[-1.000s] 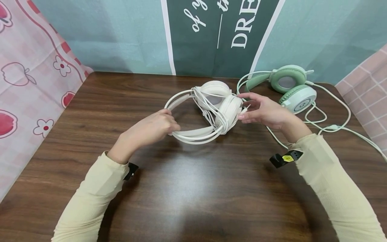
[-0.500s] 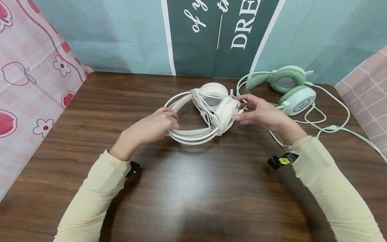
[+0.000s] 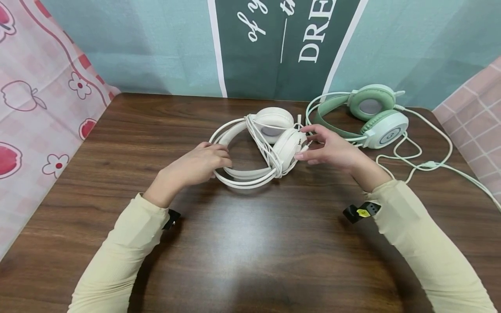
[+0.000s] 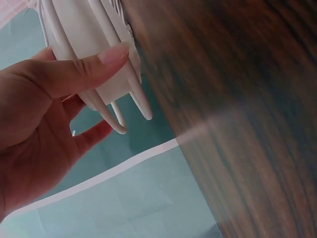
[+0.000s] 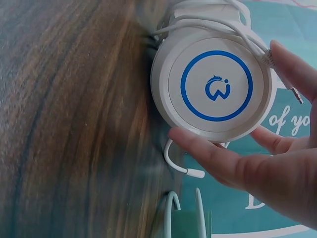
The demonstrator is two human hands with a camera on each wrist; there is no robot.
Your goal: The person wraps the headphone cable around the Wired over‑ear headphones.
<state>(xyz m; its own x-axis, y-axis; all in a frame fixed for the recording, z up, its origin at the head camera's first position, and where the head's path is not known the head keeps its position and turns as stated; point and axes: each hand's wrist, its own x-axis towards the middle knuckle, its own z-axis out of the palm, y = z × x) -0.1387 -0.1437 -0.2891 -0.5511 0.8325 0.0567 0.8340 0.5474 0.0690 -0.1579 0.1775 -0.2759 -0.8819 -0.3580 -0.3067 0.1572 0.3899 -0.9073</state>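
Note:
White over-ear headphones [image 3: 285, 150] lie on the wooden table, their thin cable wound in several loops around the ear cups. My left hand [image 3: 197, 163] holds the headband at its left end; in the left wrist view, the thumb [image 4: 106, 62] lies over the band and other fingers are behind it. At the other end, my right hand [image 3: 332, 148] spans the nearer ear cup, thumb and fingers at its rim. That ear cup [image 5: 216, 87] shows a blue ring and logo in the right wrist view. A cable plug [image 5: 296, 94] sticks out near one fingertip.
Mint-green headphones [image 3: 385, 130] rest at the back right, just beyond my right hand, their cable [image 3: 434, 165] trailing toward the right edge. A teal cloth [image 3: 156, 52] with lettering hangs behind the table [image 3: 235, 243]. Pink patterned cloth [image 3: 43, 117] stands at the left.
The white headphones have shifted slightly left and settled a little lower. My right hand has moved left along with the ear cup; my left hand has moved slightly left.

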